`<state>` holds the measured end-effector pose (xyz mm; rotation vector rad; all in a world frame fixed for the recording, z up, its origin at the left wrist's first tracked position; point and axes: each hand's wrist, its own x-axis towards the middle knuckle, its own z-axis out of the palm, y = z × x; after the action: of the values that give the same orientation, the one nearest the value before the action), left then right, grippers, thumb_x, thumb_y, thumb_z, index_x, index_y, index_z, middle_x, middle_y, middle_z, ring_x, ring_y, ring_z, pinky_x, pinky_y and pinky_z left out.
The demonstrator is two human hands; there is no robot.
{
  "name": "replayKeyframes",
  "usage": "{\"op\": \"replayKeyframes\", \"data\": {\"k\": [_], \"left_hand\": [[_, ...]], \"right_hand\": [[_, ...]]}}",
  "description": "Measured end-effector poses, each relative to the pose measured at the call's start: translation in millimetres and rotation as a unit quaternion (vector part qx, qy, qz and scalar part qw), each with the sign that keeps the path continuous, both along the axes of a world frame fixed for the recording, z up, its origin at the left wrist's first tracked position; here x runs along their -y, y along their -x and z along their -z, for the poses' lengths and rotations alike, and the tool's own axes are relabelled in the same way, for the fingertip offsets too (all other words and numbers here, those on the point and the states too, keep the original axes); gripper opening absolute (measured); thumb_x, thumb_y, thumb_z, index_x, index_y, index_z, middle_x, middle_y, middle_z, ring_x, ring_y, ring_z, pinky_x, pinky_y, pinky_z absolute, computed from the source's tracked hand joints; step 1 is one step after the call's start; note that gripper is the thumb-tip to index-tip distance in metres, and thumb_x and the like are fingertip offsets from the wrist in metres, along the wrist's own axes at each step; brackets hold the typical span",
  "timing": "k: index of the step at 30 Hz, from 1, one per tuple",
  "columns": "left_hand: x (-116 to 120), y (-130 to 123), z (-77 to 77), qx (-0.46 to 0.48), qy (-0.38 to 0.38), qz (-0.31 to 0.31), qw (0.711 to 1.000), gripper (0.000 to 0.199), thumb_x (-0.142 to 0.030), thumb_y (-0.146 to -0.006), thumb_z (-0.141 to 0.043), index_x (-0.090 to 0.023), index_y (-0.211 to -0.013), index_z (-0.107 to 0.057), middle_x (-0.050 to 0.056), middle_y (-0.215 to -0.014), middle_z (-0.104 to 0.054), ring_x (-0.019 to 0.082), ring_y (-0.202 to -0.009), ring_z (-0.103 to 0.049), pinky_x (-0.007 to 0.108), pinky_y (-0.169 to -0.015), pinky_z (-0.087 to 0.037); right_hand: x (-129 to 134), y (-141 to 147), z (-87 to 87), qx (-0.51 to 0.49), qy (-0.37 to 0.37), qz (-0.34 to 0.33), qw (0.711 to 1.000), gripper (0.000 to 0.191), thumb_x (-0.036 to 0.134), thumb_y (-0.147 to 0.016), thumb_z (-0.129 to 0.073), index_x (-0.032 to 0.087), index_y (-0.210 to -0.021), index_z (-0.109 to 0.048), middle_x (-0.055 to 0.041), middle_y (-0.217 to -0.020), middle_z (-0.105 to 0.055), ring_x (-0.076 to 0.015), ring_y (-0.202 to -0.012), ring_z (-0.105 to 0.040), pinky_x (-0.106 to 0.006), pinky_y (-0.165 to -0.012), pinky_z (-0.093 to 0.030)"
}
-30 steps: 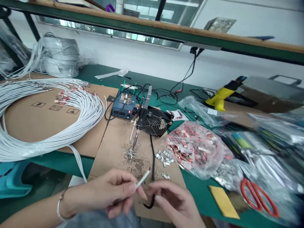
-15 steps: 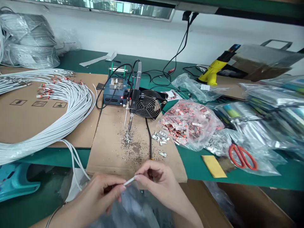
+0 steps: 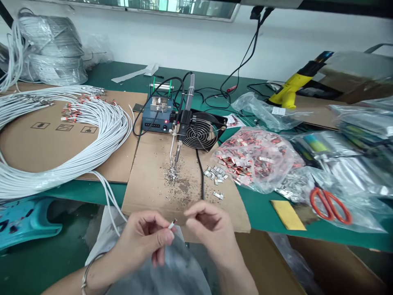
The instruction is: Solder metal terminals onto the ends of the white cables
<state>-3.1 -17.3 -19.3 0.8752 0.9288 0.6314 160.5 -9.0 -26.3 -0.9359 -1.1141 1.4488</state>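
Between the thumb and forefinger of my left hand (image 3: 147,235) is the end of a white cable (image 3: 172,224), with a short dark and coppery tip sticking out. My right hand (image 3: 208,225) is just to the right of that tip, not touching it, its thumb and forefinger slightly apart with nothing visible between them. Beyond the hands, a soldering iron (image 3: 186,119) points down in a holder over a cardboard sheet (image 3: 147,184) strewn with solder bits. Several small metal connectors (image 3: 216,174) lie on the cardboard's right side.
At left lies a thick bundle of white cables (image 3: 101,151). A blue soldering station (image 3: 156,119) and a round fan (image 3: 201,135) stand behind. To the right are a bag of red-and-silver connectors (image 3: 258,157), a yellow sponge (image 3: 287,215), red-handled scissors (image 3: 330,205) and a yellow heat gun (image 3: 287,90).
My right hand has let go of the cable end and moved a little right, its fingers parting. The cable's tip now shows beyond my left fingers. The view has shifted slightly left.
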Motion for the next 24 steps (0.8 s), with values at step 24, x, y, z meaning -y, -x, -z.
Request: {"op": "replayKeyframes", "data": {"k": [24], "left_hand": [[20.3,1.6,-8.1,-0.06,-0.054,-0.018,0.997,0.029,-0.034,-0.073,-0.063,-0.009,-0.066,-0.051,0.001,-0.048,-0.05,0.007,-0.042,-0.049,0.014,-0.042,-0.04]], "right_hand": [[30.4,29.9,16.5,-0.1,0.013,-0.02,0.995,0.015,0.02,-0.075,-0.061,0.014,-0.065,-0.052,0.001,-0.056,-0.044,-0.0064,-0.052,-0.041,-0.018,-0.047,-0.033]]}}
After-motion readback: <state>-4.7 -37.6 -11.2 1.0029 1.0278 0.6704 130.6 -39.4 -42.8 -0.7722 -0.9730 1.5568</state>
